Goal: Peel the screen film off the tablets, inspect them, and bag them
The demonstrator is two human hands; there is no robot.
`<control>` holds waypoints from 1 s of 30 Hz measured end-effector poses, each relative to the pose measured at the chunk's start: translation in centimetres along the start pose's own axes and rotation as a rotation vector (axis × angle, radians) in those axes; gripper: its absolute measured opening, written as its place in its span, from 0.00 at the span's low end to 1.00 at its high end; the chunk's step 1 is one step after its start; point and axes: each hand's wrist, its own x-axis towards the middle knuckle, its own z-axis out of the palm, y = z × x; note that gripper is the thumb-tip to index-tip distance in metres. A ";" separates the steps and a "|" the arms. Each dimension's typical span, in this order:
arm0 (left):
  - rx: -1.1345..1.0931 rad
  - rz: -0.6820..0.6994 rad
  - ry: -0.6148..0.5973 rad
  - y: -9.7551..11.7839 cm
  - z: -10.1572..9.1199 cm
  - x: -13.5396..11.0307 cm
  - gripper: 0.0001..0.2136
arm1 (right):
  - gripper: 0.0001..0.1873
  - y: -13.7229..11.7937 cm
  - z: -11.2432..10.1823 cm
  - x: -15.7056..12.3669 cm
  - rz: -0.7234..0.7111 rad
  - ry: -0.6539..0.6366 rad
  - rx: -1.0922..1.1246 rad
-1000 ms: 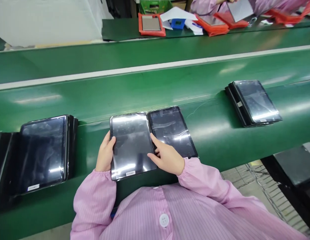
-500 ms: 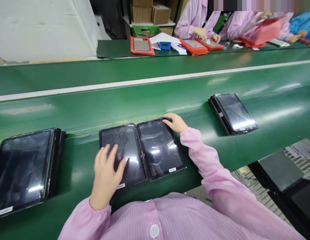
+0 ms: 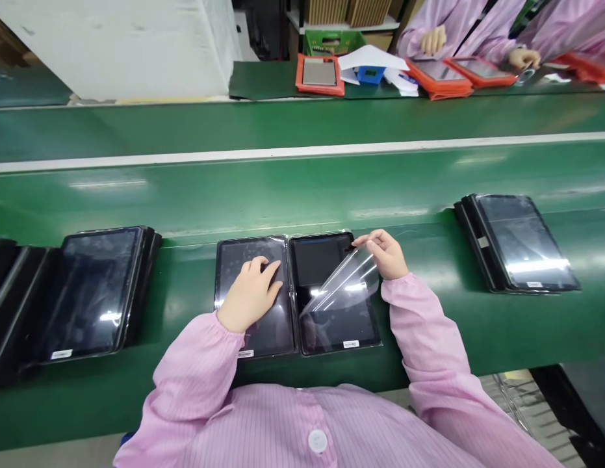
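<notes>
Two black tablets lie side by side on the green belt in front of me. My left hand [image 3: 251, 292] rests flat on the left tablet [image 3: 253, 296], fingers spread on its screen. My right hand [image 3: 385, 252] pinches a corner of the clear protective film [image 3: 344, 286], which is lifted off the upper right part of the right tablet [image 3: 334, 296] and curls up from its screen. Pink sleeves cover both arms.
A stack of tablets [image 3: 95, 289] sits at the left, another stack [image 3: 519, 242] at the right. Across the conveyor, other people's hands [image 3: 433, 40] work at orange cases [image 3: 319, 75] beside white paper and a green crate [image 3: 331, 42].
My right hand, earlier at the right tablet's top corner, has pulled the film up and back. My left hand has moved up and lies flat on the left tablet.
</notes>
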 end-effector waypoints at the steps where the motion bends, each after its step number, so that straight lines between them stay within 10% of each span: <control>1: -0.016 -0.019 -0.004 -0.1 0.0 0.5 0.22 | 0.17 0.3 0.2 0.0 0.026 0.010 0.029; 20: -0.028 -0.007 -0.074 -0.4 0.7 1.5 0.30 | 0.14 -0.2 1.4 0.6 0.116 0.067 0.140; 30: 0.037 0.035 -0.040 2.5 2.4 0.6 0.54 | 0.10 -9.2 2.4 2.6 0.092 -0.406 -0.189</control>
